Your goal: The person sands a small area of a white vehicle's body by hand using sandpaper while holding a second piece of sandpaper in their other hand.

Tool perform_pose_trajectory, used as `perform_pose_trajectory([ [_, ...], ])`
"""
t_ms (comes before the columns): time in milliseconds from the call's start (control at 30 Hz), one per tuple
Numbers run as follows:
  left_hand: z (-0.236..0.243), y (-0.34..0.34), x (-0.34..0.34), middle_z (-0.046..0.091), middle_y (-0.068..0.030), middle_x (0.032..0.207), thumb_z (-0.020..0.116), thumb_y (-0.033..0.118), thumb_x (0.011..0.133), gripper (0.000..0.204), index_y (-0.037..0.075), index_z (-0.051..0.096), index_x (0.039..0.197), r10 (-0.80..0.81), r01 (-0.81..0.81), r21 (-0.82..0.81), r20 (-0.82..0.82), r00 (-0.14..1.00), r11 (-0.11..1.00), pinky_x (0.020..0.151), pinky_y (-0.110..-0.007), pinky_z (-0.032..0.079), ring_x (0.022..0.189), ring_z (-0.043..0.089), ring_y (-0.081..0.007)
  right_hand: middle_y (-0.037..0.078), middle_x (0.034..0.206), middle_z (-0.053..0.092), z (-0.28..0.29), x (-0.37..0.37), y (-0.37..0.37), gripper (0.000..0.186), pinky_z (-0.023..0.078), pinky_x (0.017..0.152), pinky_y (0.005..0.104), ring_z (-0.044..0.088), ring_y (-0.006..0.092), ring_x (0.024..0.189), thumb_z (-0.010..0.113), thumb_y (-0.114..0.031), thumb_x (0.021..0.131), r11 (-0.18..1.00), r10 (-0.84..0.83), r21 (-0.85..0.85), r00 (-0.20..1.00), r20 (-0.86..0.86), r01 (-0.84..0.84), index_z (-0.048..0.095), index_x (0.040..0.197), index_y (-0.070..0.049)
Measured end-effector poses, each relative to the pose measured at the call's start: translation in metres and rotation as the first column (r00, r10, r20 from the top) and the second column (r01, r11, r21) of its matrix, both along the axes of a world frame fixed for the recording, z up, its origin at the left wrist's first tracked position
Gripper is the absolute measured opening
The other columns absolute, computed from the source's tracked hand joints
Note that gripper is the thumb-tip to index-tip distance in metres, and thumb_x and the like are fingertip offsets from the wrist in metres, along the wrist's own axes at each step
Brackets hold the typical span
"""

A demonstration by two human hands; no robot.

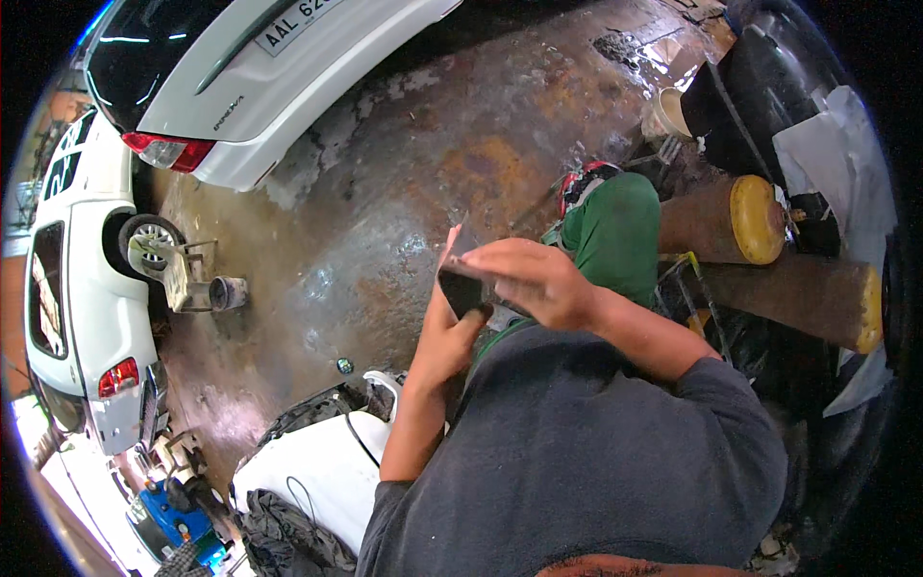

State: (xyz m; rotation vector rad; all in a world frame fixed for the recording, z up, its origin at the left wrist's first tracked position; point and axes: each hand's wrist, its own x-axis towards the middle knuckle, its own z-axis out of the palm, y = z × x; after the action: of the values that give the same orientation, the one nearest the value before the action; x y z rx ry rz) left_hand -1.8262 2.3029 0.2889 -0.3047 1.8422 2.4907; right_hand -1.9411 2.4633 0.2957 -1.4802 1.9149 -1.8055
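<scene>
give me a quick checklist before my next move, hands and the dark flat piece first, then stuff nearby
1. Left hand has hold of the dark flat piece: ok, thumb at its lower end.
2. Right hand pressing on the piece: cannot tell; it overlaps it and its fingers are blurred.
3. Far face of the piece undamaged: cannot tell, it is turned away.
4. Bucket away from the hands: ok, it stands far to the left.
5. Nearer yellow-ended cylinder apart from both hands: ok, it is beyond the green-clothed leg.

A white car [104, 322] stands near a probable bucket [229, 295].
</scene>
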Motion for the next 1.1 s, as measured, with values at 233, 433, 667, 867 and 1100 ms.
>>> perform_pose_trajectory([
  [233,-0.017,0.013,-0.002,0.029,-0.0091,0.159,0.054,-0.001,0.092,0.077,0.005,0.016,0.159,0.105,-0.172,-0.486,-0.161,0.981,0.857,0.116,-0.034,0.031,0.142,0.035,-0.0180,0.014,0.125,0.066,-0.014,0.001,-0.014,0.046,0.053,0.098,0.0403,0.064,0.0305,0.116,0.074,-0.006,0.077,0.985,-0.174,-0.022,0.972,-0.159,0.172,0.066,0.123,-0.005],
  [433,-0.036,0.006,-0.005,0.029,-0.0113,0.160,0.046,-0.015,0.080,0.084,0.002,0.019,0.158,0.257,-0.269,0.209,0.082,0.963,0.940,0.120,-0.034,0.022,0.147,0.028,-0.0209,0.016,0.123,0.066,0.011,0.033,-0.014,0.046,0.051,0.099,0.0421,0.064,0.0356,0.114,0.070,0.000,0.080,0.999,0.038,-0.019,0.963,-0.268,-0.045,0.064,0.125,-0.003],
  [667,-0.029,0.004,-0.004,0.033,-0.0166,0.158,0.048,-0.010,0.084,0.076,-0.003,0.023,0.155,0.178,-0.221,-0.469,-0.136,0.975,0.855,0.119,-0.035,0.024,0.146,0.030,-0.0236,0.017,0.120,0.067,0.007,0.034,-0.017,0.040,0.051,0.098,0.0413,0.064,0.0359,0.113,0.070,-0.003,0.084,0.995,-0.080,0.038,0.977,-0.199,0.089,0.064,0.124,-0.002],
  [867,-0.035,0.016,-0.001,0.035,-0.0166,0.156,0.054,-0.006,0.086,0.076,-0.002,0.023,0.156,0.204,-0.224,-0.272,-0.102,0.974,0.936,0.119,-0.034,0.024,0.145,0.032,-0.0245,0.018,0.120,0.067,-0.016,0.018,-0.024,0.035,0.051,0.097,0.0410,0.065,0.0353,0.112,0.070,-0.005,0.087,0.953,-0.276,0.122,0.960,-0.037,0.279,0.065,0.121,-0.002],
  [1100,-0.035,0.026,0.013,0.034,-0.0166,0.158,0.045,-0.008,0.079,0.077,-0.004,0.028,0.154,0.107,-0.124,-0.289,-0.072,0.992,0.949,0.120,-0.036,0.021,0.147,0.031,-0.0256,0.018,0.118,0.065,-0.029,-0.021,-0.028,0.029,0.048,0.097,0.0355,0.063,0.0310,0.113,0.063,-0.014,0.096,0.920,-0.368,0.214,0.911,0.186,0.328,0.062,0.120,0.003],
])
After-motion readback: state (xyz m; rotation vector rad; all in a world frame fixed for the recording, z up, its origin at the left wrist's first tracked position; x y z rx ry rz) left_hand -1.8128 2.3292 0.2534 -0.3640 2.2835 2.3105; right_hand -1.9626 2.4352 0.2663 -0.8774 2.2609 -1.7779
